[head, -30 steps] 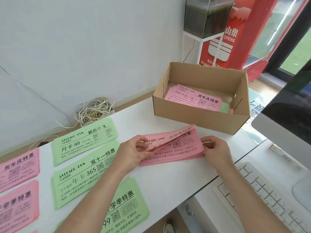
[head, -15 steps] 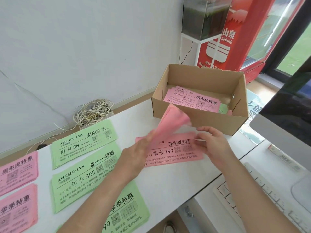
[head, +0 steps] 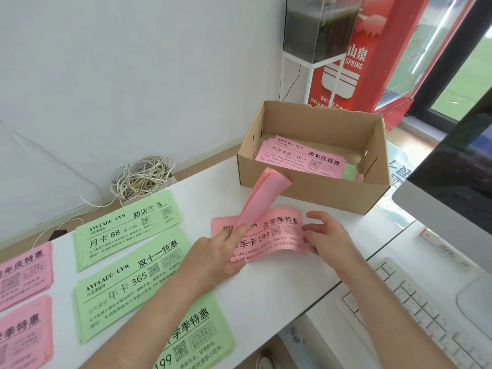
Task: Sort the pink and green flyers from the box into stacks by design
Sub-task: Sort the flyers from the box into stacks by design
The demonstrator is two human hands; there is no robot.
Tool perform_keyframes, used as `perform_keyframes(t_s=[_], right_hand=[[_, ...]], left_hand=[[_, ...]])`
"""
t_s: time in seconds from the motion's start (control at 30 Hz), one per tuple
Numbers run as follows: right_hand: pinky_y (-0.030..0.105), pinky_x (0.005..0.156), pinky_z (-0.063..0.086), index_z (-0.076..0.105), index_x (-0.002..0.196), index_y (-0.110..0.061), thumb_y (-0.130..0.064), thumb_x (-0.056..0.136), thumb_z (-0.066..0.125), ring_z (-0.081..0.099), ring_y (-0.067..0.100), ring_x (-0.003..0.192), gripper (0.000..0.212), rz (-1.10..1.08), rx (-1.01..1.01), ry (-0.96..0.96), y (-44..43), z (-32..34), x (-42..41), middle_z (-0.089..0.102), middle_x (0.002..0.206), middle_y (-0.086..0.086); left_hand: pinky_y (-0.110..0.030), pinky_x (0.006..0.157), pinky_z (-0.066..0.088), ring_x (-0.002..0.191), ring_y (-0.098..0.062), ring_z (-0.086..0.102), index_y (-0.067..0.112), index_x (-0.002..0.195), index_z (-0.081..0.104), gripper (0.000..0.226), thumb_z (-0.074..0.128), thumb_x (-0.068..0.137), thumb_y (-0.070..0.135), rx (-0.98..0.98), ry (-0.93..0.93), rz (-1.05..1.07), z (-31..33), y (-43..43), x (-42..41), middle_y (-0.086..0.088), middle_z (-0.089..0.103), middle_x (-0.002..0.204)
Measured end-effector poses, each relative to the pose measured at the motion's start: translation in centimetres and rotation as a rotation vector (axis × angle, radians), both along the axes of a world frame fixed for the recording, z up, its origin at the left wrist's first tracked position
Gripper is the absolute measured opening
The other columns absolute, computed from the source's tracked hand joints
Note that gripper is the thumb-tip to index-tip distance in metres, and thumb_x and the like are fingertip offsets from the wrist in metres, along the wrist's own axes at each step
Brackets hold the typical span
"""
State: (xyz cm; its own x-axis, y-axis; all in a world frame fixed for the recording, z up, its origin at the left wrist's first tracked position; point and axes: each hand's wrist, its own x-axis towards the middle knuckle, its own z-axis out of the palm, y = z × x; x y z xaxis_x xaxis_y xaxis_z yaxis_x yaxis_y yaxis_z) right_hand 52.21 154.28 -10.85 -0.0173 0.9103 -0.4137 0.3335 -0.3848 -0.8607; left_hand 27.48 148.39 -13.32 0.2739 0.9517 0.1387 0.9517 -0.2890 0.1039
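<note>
My left hand [head: 215, 254] pinches a few pink flyers [head: 262, 195] and lifts them up off a small pink bundle [head: 277, 230] lying on the white desk [head: 266, 288]. My right hand [head: 327, 235] grips the bundle's right end. The cardboard box [head: 314, 193] behind holds more pink flyers [head: 300, 158] with a green one showing under them. At the left lie three green stacks [head: 125, 225], [head: 127, 286], [head: 191, 339] and two pink stacks [head: 24, 272], [head: 24, 334].
A coil of white cable [head: 141, 179] sits by the wall behind the green stacks. A white keyboard [head: 426, 310] and a monitor [head: 452, 182] stand at the right. A red cooler [head: 354, 57] is behind the box.
My left hand has peeled the top pink flyers up from the bundle, which was held flat in both hands a second ago. The flyer underneath now shows its print.
</note>
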Motion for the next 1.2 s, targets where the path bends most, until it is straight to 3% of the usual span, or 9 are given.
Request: perform_keyframes(t_s=[0.13,0.27,0.37,0.5,0.57,0.7,0.9,1.07,1.2], right_hand=[[0.026,0.065,0.047,0.056,0.121,-0.02,-0.016,0.097,0.049,0.063,0.017,0.076,0.025,-0.161,-0.051,0.206,-0.2,0.1,-0.4,0.068,0.102,0.007],[0.024,0.059,0.043,0.052,0.122,-0.012,-0.007,0.096,0.052,0.057,0.015,0.064,0.027,-0.19,-0.144,0.44,0.2,0.0,-0.1,0.066,0.093,0.014],[0.019,0.048,0.037,0.053,0.12,-0.007,-0.003,0.091,0.059,0.047,0.011,0.055,0.03,-0.155,-0.198,0.486,0.6,-0.2,-0.3,0.065,0.089,0.016],[0.016,0.039,0.026,0.066,0.1,0.0,-0.016,0.093,0.061,0.034,0.01,0.052,0.018,-0.1,-0.193,0.406,1.1,-0.4,-0.3,0.048,0.065,0.003],[0.017,0.037,0.022,0.068,0.09,0.0,-0.019,0.093,0.062,0.032,0.01,0.05,0.02,-0.074,-0.186,0.341,1.3,-0.2,-0.1,0.044,0.061,0.0],[0.018,0.036,0.018,0.069,0.091,0.008,-0.013,0.088,0.067,0.032,0.011,0.046,0.021,-0.054,-0.109,0.161,2.0,-0.1,0.0,0.046,0.062,0.003],[0.017,0.039,0.022,0.054,0.055,-0.01,-0.025,0.087,0.07,0.027,0.012,0.043,0.039,-0.065,0.003,-0.022,2.2,-0.8,0.3,0.039,0.051,0.001],[0.028,0.054,0.027,0.054,0.06,-0.01,-0.034,0.09,0.064,0.034,0.019,0.053,0.04,-0.055,0.047,-0.198,1.8,-2.2,0.9,0.038,0.054,0.001],[0.027,0.05,0.028,0.061,0.069,-0.001,-0.034,0.092,0.061,0.038,0.019,0.052,0.041,-0.048,0.061,-0.271,1.7,-2.5,1.1,0.042,0.053,0.0]], left_hand=[[-0.026,0.042,0.043,0.044,-0.025,0.055,0.024,0.127,0.049,0.046,0.047,0.084,0.038,0.123,-0.064,-0.068,0.0,0.3,-0.3,0.003,0.068,0.081],[-0.026,0.044,0.045,0.046,-0.023,0.058,0.02,0.123,0.056,0.066,0.072,0.069,0.055,0.079,-0.013,-0.075,-0.1,0.0,-0.1,0.003,0.068,0.085],[-0.025,0.041,0.043,0.045,-0.021,0.057,0.023,0.113,0.055,0.053,0.065,0.071,0.054,0.101,-0.021,-0.055,-0.3,0.0,0.3,0.007,0.067,0.082],[-0.023,0.05,0.044,0.059,-0.012,0.059,0.03,0.105,0.061,0.035,0.047,0.081,0.052,0.01,-0.213,-0.032,0.5,0.2,-0.3,0.014,0.065,0.078],[-0.023,0.049,0.043,0.058,-0.015,0.059,0.029,0.094,0.064,0.025,0.046,0.085,0.045,0.018,-0.207,-0.023,0.7,0.4,-0.2,0.011,0.063,0.072],[-0.03,0.053,0.044,0.061,-0.021,0.057,0.026,0.083,0.063,0.012,0.055,0.086,0.035,-0.01,-0.247,0.104,0.9,0.5,0.5,0.005,0.061,0.068],[-0.027,0.064,0.036,0.07,-0.009,0.055,0.03,0.081,0.066,0.012,0.064,0.084,0.042,-0.177,-0.315,0.254,2.0,1.0,0.6,0.01,0.057,0.069],[-0.016,0.057,0.035,0.06,-0.008,0.052,0.029,0.075,0.064,0.014,0.066,0.084,0.04,-0.314,-0.544,0.329,2.2,1.4,-0.8,0.008,0.061,0.065],[-0.015,0.054,0.034,0.052,-0.006,0.045,0.026,0.087,0.05,0.014,0.049,0.096,0.037,-0.267,-0.5,0.311,2.2,1.4,-1.2,0.006,0.051,0.059]])
